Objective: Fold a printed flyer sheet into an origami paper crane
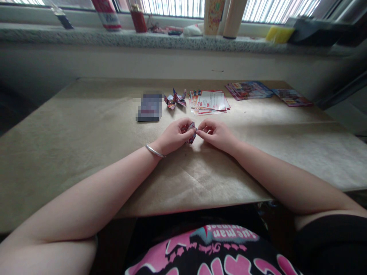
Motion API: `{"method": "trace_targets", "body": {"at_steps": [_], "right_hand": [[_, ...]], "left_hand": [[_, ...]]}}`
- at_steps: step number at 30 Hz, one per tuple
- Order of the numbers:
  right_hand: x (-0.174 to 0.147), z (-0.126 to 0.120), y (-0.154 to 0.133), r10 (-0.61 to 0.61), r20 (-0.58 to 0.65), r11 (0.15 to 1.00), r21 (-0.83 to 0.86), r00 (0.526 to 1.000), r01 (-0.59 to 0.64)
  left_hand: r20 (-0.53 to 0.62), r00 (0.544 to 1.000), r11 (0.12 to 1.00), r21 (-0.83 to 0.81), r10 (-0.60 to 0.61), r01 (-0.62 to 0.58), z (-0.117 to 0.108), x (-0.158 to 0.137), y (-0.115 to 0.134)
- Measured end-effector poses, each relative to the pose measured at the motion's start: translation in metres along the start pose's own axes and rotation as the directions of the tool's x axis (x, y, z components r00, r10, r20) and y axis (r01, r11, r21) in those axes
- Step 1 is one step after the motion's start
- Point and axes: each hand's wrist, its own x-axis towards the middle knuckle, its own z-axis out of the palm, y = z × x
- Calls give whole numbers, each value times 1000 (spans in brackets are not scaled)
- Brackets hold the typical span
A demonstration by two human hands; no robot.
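Between my hands, over the middle of the table, is a small folded piece of patterned paper (pixel 191 138), dark purple and pink. My left hand (pixel 179 131) is closed around it, thumb on the near side. My right hand (pixel 213 133) pinches its right tip between thumb and forefinger. Just beyond my hands stand folded paper cranes (pixel 179 99) in similar printed paper. Right of these lies a loose stack of printed sheets (pixel 210 101), white with red edges. The paper's inner folds are hidden by my fingers.
A blurred dark rectangular object (pixel 150 107) lies left of the cranes. Colourful printed leaflets (pixel 249 90) and another printed booklet (pixel 292 97) lie at the back right. Bottles, a red container (pixel 138 20) and a yellow object (pixel 279 34) stand along the stone windowsill (pixel 160 42).
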Motion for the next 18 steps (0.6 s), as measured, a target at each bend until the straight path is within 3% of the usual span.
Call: {"method": "trace_targets", "body": {"at_steps": [18], "right_hand": [[1, -2, 2, 92, 76, 977, 185, 993, -105]], "left_hand": [[9, 1000, 999, -26, -21, 21, -1, 0, -1]]}}
